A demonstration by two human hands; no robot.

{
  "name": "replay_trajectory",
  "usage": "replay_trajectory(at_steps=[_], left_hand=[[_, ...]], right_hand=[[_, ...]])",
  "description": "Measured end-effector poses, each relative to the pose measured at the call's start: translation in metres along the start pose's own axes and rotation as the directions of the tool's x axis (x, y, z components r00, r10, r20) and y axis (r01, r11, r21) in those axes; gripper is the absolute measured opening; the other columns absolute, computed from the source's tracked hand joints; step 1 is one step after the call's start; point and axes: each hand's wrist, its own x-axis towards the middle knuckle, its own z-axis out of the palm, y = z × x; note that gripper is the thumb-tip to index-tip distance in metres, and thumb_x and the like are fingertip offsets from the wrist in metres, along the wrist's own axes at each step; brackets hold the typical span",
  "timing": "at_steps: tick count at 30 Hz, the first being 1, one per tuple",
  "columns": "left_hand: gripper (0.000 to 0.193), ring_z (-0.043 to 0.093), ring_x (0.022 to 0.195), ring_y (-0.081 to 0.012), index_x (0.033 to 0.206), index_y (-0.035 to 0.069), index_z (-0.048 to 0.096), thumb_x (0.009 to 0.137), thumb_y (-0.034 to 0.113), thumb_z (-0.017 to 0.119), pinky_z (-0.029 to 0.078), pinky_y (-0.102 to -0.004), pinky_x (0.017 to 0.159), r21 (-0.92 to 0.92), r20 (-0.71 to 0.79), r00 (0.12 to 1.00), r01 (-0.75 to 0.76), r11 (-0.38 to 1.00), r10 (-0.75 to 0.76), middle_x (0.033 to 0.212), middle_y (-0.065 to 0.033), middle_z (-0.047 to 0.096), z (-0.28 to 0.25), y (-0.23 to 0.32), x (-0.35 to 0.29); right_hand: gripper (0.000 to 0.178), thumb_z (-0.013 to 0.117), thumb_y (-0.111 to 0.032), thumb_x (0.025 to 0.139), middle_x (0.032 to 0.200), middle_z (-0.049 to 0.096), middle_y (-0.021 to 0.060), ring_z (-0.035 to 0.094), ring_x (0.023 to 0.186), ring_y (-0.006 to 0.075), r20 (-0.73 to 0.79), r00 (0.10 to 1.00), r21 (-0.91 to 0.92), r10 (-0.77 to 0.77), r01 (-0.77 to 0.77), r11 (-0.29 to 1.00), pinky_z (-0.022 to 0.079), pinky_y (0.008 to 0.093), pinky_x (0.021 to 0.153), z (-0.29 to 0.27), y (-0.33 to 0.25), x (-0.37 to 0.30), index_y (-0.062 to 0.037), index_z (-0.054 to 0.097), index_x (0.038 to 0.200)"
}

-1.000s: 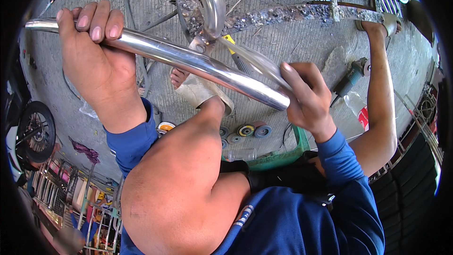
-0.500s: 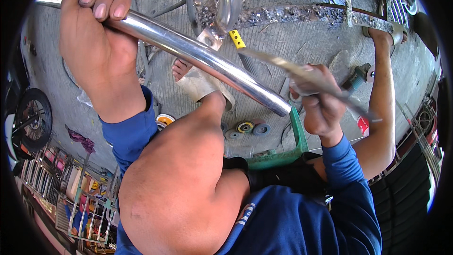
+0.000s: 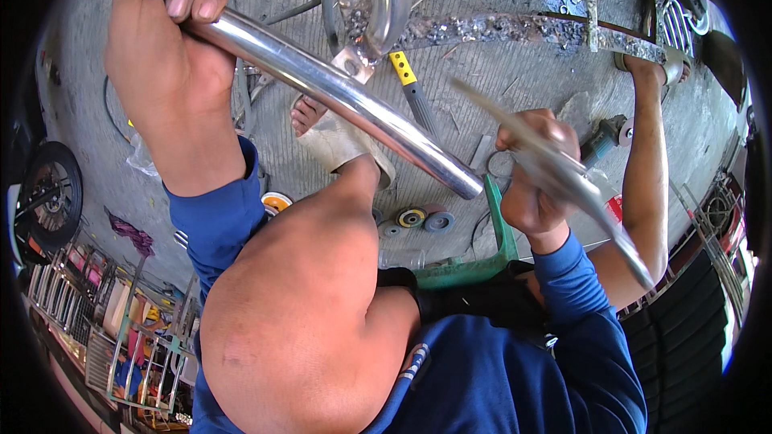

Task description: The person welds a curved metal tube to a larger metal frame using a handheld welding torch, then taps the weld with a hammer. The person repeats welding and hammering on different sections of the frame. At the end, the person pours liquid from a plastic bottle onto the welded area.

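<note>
My left hand (image 3: pixel 173 56) is closed round a shiny straight metal tube (image 3: pixel 338 100), which slants from the upper left down to an end near the middle. Behind the tube, a metal tab (image 3: pixel 354 62) with a hole shows beside a bent shiny tube (image 3: pixel 392 8). My right hand (image 3: pixel 543 165) is closed on what looks like a chipping hammer (image 3: pixel 599 217), its long narrow head smeared by motion. The hammer is raised right of the tube's end, apart from it. The grip itself is mostly hidden by the fingers and the head.
A rough, spattered metal bar (image 3: pixel 490 30) runs across the far side. A yellow-and-grey handle (image 3: pixel 404 70), an angle grinder (image 3: pixel 603 141) and several discs (image 3: pixel 412 218) lie on the concrete floor (image 3: pixel 458 112). A green stool (image 3: pixel 466 273) is under me. Metal racks (image 3: pixel 145 362) stand at lower left.
The hammer head has tilted more steeply, its lower end swinging down, and its far tip has moved right. My left hand keeps its grip on the tube, whose near end appears slightly further left.
</note>
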Motion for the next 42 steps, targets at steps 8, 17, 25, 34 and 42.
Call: replay_trajectory(at_steps=[8, 17, 25, 34, 42], left_hand=[[0.024, 0.033, 0.054, -0.0094, 0.086, 0.006, 0.04, 0.108, 0.016, 0.036, 0.035, -0.0257, 0.047, -0.04, 0.023, 1.0, -0.011, 0.999, 0.012, 0.07, 0.0, 0.036, -0.007, 0.0, 0.003], [0.025, 0.034, 0.054, -0.0089, 0.087, 0.005, 0.04, 0.108, 0.017, 0.036, 0.035, -0.0253, 0.046, -0.069, 0.011, 1.0, -0.003, 0.998, 0.004, 0.068, 0.0001, 0.037, -0.009, 0.0, 0.003], [0.028, 0.034, 0.053, -0.0087, 0.084, 0.006, 0.039, 0.109, 0.017, 0.035, 0.035, -0.025, 0.047, -0.031, 0.053, 0.998, 0.018, 0.999, -0.016, 0.068, 0.0003, 0.037, -0.013, 0.004, 0.007], [0.028, 0.034, 0.054, -0.0088, 0.084, 0.006, 0.039, 0.109, 0.017, 0.035, 0.036, -0.0253, 0.047, -0.051, 0.044, 0.998, 0.035, 0.998, -0.033, 0.068, 0.0, 0.037, -0.01, 0.003, 0.007], [0.024, 0.034, 0.053, -0.0076, 0.087, 0.005, 0.04, 0.108, 0.017, 0.038, 0.034, -0.0236, 0.045, 0.036, -0.002, 0.999, -0.037, 0.999, 0.037, 0.067, 0.0007, 0.036, -0.007, 0.0, 0.005]], right_hand=[[0.056, 0.065, 0.011, 0.075, 0.098, 0.062, 0.0164, 0.065, 0.081, 0.0279, -0.057, 0.998, 0.011, 0.002, -0.001, 1.0, 0.054, 0.0381, 0.07, 0.004, -0.005, 0.004, -0.0003, 0.062, 0.13], [0.061, 0.06, 0.018, 0.073, 0.1, 0.062, 0.014, 0.064, 0.081, 0.0265, 0.108, 0.988, -0.182, 0.11, -0.089, 0.979, 0.054, 0.0348, 0.069, 0.006, -0.004, 0.005, -0.0055, 0.064, 0.129], [0.06, 0.065, 0.014, 0.071, 0.098, 0.061, 0.0141, 0.063, 0.078, 0.0266, 0.126, 0.99, -0.22, 0.058, -0.029, 0.975, 0.054, 0.0361, 0.066, 0.008, -0.004, 0.006, -0.0061, 0.065, 0.128], [0.058, 0.061, 0.015, 0.074, 0.1, 0.061, 0.0148, 0.064, 0.079, 0.0275, 0.154, 0.983, -0.422, 0.097, -0.024, 0.906, 0.054, 0.0367, 0.07, 0.004, -0.011, 0.014, -0.0057, 0.065, 0.129], [0.056, 0.059, 0.014, 0.076, 0.097, 0.062, 0.0148, 0.065, 0.079, 0.0276, 0.124, 0.99, -0.283, 0.07, -0.032, 0.958, 0.054, 0.0372, 0.07, 0.008, -0.003, 0.008, -0.0026, 0.063, 0.129]])
